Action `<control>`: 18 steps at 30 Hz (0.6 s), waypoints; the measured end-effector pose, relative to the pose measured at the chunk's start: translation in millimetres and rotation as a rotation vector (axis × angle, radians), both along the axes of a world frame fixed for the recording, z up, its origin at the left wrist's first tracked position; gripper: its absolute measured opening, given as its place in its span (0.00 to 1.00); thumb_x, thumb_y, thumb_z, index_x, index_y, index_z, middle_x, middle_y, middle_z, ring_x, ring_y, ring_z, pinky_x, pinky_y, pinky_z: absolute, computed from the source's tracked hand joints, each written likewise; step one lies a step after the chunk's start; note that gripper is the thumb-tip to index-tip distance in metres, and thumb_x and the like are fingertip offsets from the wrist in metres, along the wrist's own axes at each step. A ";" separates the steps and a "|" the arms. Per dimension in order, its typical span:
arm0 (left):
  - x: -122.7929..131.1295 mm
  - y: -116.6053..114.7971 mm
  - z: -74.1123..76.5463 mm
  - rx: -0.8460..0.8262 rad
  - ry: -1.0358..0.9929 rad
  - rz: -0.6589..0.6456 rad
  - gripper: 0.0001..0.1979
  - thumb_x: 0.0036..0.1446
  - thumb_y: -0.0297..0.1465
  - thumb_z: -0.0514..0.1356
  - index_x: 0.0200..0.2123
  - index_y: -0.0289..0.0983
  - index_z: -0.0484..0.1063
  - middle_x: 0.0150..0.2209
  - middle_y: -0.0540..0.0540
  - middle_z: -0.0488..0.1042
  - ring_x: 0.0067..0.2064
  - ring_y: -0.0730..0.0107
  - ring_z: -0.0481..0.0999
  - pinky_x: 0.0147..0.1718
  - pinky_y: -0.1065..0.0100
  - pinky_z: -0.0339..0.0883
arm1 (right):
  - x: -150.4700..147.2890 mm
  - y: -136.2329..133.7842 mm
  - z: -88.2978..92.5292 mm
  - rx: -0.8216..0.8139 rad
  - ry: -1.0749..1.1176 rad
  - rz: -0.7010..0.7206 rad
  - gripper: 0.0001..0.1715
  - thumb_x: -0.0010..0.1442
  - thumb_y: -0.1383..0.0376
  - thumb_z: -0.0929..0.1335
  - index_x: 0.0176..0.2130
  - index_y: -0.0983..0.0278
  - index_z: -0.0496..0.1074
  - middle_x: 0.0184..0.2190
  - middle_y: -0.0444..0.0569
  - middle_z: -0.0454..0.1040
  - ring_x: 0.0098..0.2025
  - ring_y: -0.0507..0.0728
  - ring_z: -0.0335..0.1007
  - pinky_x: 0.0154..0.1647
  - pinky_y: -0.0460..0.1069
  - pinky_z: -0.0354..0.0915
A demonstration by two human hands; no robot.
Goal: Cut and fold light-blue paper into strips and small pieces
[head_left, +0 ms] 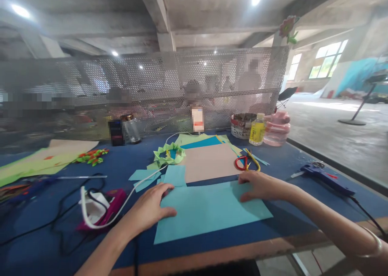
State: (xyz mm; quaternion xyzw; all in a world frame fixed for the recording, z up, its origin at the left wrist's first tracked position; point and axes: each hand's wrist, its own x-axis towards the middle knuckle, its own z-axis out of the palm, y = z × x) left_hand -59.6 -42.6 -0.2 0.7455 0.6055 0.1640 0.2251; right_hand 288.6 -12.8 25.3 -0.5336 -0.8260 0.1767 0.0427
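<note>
Curling partly open, both hands (151, 204) (263, 186) touch turquoise paper (209, 215).

A craft workshop: bare grey concrete beams (155, 9) cross the frame's top, a perforated grey metal partition (151, 76) its middle; below, a blue-topped table (121, 156) bears a turquoise rectangular paper sheet (209, 211) and, lower right, a blue plastic glue gun (329, 180).

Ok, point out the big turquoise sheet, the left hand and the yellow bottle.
Turquoise sheet (209, 212), head view, middle of its surface.
Left hand (153, 205), head view, back of the hand.
Yellow bottle (257, 132), head view, on its label.
</note>
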 end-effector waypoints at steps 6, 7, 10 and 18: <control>-2.9 -1.6 -2.8 -0.044 -0.367 0.038 0.11 0.48 0.39 0.62 0.32 0.38 0.73 0.29 0.49 0.77 0.34 0.59 0.76 0.33 0.66 0.66 | 7.3 0.9 -14.9 0.089 0.151 0.018 0.30 0.47 0.59 0.73 0.49 0.65 0.70 0.50 0.56 0.70 0.52 0.65 0.66 0.52 0.57 0.61; -3.6 -2.8 -2.8 -0.050 -0.444 0.049 0.11 0.48 0.39 0.63 0.30 0.38 0.72 0.28 0.49 0.77 0.33 0.60 0.76 0.32 0.67 0.65 | 8.7 1.7 -17.4 0.108 0.175 0.004 0.38 0.45 0.58 0.74 0.54 0.65 0.66 0.54 0.58 0.67 0.56 0.67 0.63 0.56 0.58 0.58; -5.2 -9.1 1.1 -0.126 -0.712 0.069 0.11 0.47 0.39 0.65 0.31 0.37 0.72 0.30 0.49 0.78 0.35 0.63 0.76 0.36 0.67 0.66 | 10.9 4.3 -20.9 0.103 0.255 -0.048 0.53 0.42 0.55 0.75 0.62 0.64 0.57 0.56 0.59 0.66 0.58 0.69 0.60 0.58 0.61 0.56; -12.5 -25.9 13.8 -0.240 -1.034 0.178 0.16 0.49 0.37 0.67 0.42 0.38 0.75 0.40 0.46 0.80 0.42 0.62 0.78 0.45 0.65 0.67 | 9.3 2.3 -9.8 0.016 0.623 -0.091 0.32 0.49 0.52 0.73 0.50 0.63 0.70 0.51 0.54 0.72 0.47 0.65 0.70 0.41 0.52 0.67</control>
